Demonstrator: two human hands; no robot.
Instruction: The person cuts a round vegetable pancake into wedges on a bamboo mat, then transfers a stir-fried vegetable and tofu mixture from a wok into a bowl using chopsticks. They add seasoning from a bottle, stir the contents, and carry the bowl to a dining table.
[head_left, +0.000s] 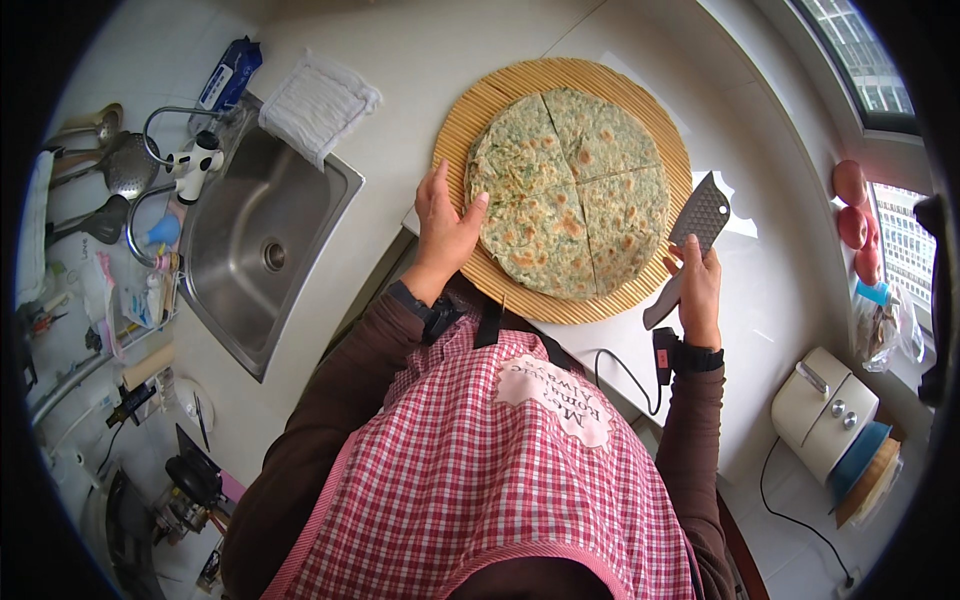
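A round browned flatbread with green flecks (615, 225) lies on a round ribbed mat, likely bamboo (459, 135). Cut lines divide it into several wedges. My left hand (448, 229) is at the left edge of the mat and flatbread, fingers apart, thumb by the flatbread's rim; whether it presses on the mat is unclear. Right of the mat, my right hand (697, 289) is closed around a dark kitchen knife with a textured blade (701, 210). The blade points up and away from me, beside the flatbread, and the handle shows below my fingers.
A steel sink (232, 277) with a faucet stands at left, a white folded cloth (319, 105) over its corner and a blue packet (229, 75) behind. Utensils hang at far left. At right are a cream appliance (823, 405) with a cord, and red round items (850, 182) on the sill.
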